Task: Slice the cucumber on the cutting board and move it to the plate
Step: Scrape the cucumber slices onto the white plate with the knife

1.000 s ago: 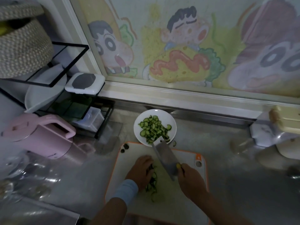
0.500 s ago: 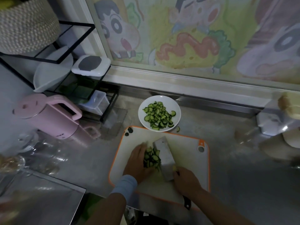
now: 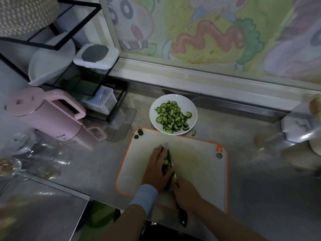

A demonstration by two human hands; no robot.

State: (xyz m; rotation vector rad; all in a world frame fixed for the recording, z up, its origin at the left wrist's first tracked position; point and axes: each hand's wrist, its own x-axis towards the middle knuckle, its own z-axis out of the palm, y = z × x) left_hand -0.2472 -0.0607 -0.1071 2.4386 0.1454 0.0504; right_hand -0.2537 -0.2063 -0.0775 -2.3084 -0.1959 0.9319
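Closer now, the knife point(image 3: 168, 151), clasped in the right hand point(image 3: 186, 193)'s grip, and the flat left hand point(image 3: 155, 171) are pressed around slippery, limp cucumber slices point(image 3: 166, 162).

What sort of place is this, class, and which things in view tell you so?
Most likely a home kitchen counter: a white plastic cutting board with an orange rim, a round white plate holding sliced green cucumber, and a pink plastic electric kettle standing to the left.

On cutting board point(image 3: 196, 167): left hand point(image 3: 157, 168) presses cucumber slices point(image 3: 166, 162) against knife point(image 3: 169, 156); right hand point(image 3: 186, 193) grips its handle. At board's far edge, plate point(image 3: 173, 97) heaped with slices.
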